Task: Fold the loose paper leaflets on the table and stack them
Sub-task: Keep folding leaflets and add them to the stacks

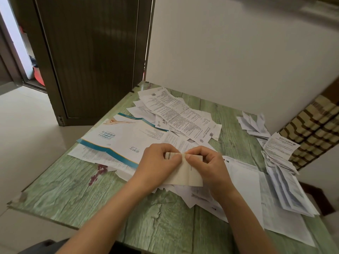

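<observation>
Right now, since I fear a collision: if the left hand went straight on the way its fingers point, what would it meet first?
Probably the right hand: the left hand points right along the folded leaflet both pinch, their fingertips nearly touching.

1. The table point(73, 189) fills the lower half of the frame. The door point(91, 52) stands behind its far left corner, and the wall point(238, 52) is behind its right side.
2. The loose pile point(183, 114) lies on the table, running from upper centre down to your hands.
3. The large brochure point(128, 138) lies left of centre, over other sheets.
4. Your left hand point(157, 162) and right hand point(207, 164) meet at frame centre, both pinching the small leaflet point(187, 175) above the pile.
5. At the right edge, the far stack point(253, 123) lies behind the near stack point(280, 145).
</observation>
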`<state>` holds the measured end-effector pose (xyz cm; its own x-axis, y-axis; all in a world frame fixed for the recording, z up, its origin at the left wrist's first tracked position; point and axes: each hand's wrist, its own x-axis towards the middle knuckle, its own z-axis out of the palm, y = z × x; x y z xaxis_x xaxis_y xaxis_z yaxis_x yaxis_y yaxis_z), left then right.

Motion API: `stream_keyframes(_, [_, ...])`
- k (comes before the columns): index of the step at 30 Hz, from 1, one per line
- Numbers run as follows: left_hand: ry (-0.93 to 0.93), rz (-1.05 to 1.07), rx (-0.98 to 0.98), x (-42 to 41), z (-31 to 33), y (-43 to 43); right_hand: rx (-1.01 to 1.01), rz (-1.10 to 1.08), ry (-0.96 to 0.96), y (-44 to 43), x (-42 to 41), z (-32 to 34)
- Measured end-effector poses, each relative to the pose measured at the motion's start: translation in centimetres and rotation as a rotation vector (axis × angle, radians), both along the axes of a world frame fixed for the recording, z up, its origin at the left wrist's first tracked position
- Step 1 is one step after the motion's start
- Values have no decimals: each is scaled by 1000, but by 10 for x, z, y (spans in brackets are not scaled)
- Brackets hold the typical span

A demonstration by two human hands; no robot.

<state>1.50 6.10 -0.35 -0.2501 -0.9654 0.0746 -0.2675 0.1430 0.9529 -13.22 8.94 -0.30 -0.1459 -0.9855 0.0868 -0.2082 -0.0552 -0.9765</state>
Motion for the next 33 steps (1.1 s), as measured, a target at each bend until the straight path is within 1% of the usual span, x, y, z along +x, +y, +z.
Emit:
stream_keyframes(3, [-39,-24,-22,5,5,-2,10,12,5,1,0,3])
stream_keyframes(5, [0,-31,18,13,10,-6,17,-24,10,1,-5,5])
stream_keyframes(7, [75,20,65,26,14,-12,18,-85,-32,1,-12,7])
stream_keyframes(9, [193,89,112,37,18,-16,19,-121,-92,1,-17,9])
stream_keyframes(11, [322,88,174,40,21,-14,24,-107,-88,1,-16,9])
stream_keyframes(12, [341,58,193,36,21,-11,32,-89,-69,2,-13,8])
stream_keyframes(15, [216,-26,179,20,12,-2,39,-23,-27,1,-2,5])
stream_keyframes(17, [109,-37,120,10,6,-1,33,-4,-18,2,0,4])
stream_keyframes(19, [45,-34,76,6,2,-2,42,-9,-13,3,0,3])
stream_keyframes(27, [-47,4,27,11,3,-12,30,-26,28,-1,-11,5])
stream_keyframes(30, [-31,52,28,20,2,-17,17,-108,43,-1,-21,5])
stream_keyframes(33, [-27,75,18,29,4,-19,-18,-180,-16,0,-27,7])
